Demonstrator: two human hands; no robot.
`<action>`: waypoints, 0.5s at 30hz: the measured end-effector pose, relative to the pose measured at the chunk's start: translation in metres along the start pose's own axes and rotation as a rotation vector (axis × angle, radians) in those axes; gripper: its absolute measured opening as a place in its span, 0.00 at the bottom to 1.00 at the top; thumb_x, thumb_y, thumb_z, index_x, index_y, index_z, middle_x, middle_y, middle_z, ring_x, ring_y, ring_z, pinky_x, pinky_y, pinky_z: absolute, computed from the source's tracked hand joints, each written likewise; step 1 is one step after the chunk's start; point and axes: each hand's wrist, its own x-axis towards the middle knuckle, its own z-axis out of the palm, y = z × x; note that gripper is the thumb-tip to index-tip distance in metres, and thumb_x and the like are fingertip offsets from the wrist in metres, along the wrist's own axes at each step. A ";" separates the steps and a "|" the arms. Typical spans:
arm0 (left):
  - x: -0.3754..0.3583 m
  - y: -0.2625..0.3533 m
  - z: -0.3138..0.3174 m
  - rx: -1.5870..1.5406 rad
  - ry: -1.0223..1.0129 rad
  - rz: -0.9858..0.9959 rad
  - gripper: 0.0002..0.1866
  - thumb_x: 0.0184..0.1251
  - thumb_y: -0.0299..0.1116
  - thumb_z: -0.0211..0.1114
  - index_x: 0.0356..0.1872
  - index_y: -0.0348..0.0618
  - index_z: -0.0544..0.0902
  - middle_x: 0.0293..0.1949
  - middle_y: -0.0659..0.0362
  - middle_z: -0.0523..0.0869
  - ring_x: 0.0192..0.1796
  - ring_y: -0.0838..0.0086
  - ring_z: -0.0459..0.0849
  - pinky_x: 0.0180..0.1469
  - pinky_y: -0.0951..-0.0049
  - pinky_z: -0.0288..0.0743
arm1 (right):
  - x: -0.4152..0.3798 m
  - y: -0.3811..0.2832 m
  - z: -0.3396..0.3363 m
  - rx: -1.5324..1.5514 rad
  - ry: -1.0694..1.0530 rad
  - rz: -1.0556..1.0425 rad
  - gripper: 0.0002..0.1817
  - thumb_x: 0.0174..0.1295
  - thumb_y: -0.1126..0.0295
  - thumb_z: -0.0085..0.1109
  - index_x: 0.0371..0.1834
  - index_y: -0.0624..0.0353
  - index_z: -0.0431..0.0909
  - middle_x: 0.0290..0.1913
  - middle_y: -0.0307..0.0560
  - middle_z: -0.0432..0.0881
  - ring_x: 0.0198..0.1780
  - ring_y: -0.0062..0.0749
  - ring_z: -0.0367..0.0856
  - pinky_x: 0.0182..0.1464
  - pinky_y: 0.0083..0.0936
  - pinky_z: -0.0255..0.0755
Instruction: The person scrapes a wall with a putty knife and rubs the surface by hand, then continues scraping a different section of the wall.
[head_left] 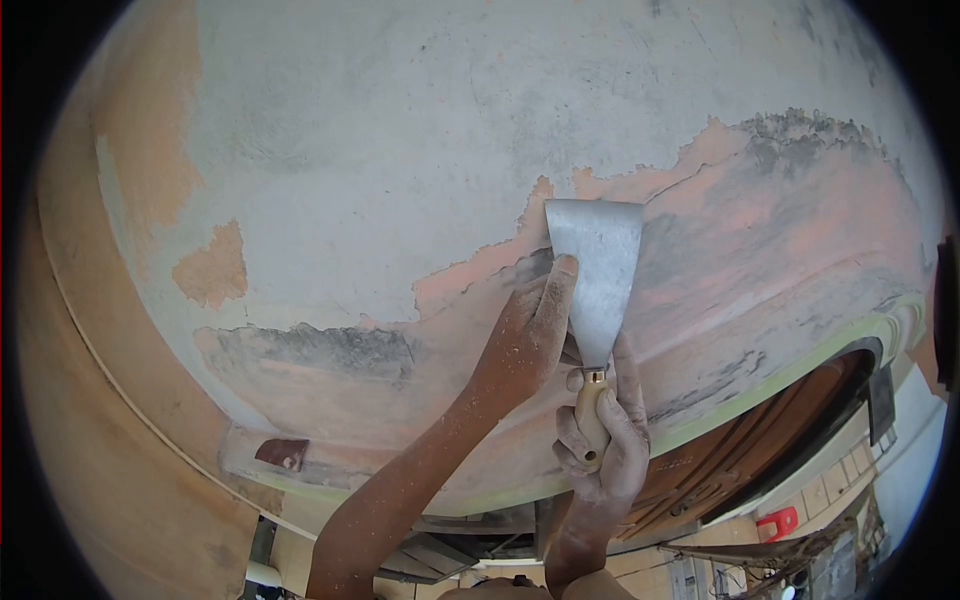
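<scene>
A putty knife (598, 270) with a wide metal blade and a short wooden handle (592, 420) is held upright, its broad edge against the peeling wall. My right hand (615, 440), dusted pale, is wrapped round the handle. My left hand (525, 335) grips the left side of the blade, the thumb on its face and the other fingers mostly hidden behind it. Around the blade, ragged edges of grey-white paint (400, 180) border bare pinkish plaster (780, 230) with dark stains.
A brown piece of what looks like sandpaper (283, 454) rests on the ledge at lower left. Below the pale green trim (700, 425) is a brown wooden door (720, 460). A red stool (778, 524) stands at lower right. A tan wall (120, 370) borders the left.
</scene>
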 end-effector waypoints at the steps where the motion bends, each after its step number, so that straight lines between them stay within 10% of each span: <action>1: 0.000 -0.003 0.000 -0.012 0.002 0.001 0.27 0.76 0.48 0.43 0.26 0.32 0.74 0.25 0.57 0.76 0.30 0.75 0.75 0.37 0.71 0.72 | 0.002 0.003 0.003 -0.001 0.010 0.000 0.29 0.66 0.78 0.43 0.72 0.60 0.51 0.48 0.53 0.76 0.17 0.18 0.67 0.11 0.09 0.57; 15: -0.008 0.017 -0.007 -0.096 -0.047 -0.218 0.23 0.73 0.47 0.49 0.39 0.32 0.77 0.32 0.55 0.80 0.29 0.73 0.80 0.33 0.72 0.76 | -0.002 0.000 0.002 0.000 0.027 0.017 0.29 0.67 0.77 0.43 0.72 0.56 0.52 0.50 0.52 0.75 0.17 0.18 0.67 0.12 0.10 0.57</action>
